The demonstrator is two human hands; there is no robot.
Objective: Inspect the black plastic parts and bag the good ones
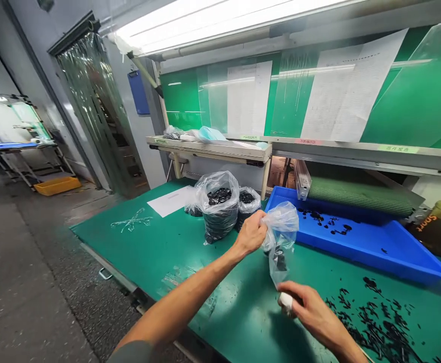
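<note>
My left hand [252, 232] is closed around the gathered neck of a clear plastic bag [282, 219], held up over the green table. A few black pieces show in the lower part of this bag. My right hand [313, 307], with white tape on one finger, is closed at the bag's bottom corner and seems to pinch it. Left of the bag stands a larger open clear bag [218, 222] full of black parts. Beside it sits a smaller bag [247, 199] of black parts, partly hidden behind my left hand.
A blue tray [360, 252] with scattered black bits lies at the right, below a green ribbed conveyor [356, 186]. Loose black pieces [388, 322] spread over the table's near right. A white sheet [170, 200] and clear strings [131, 221] lie on the left.
</note>
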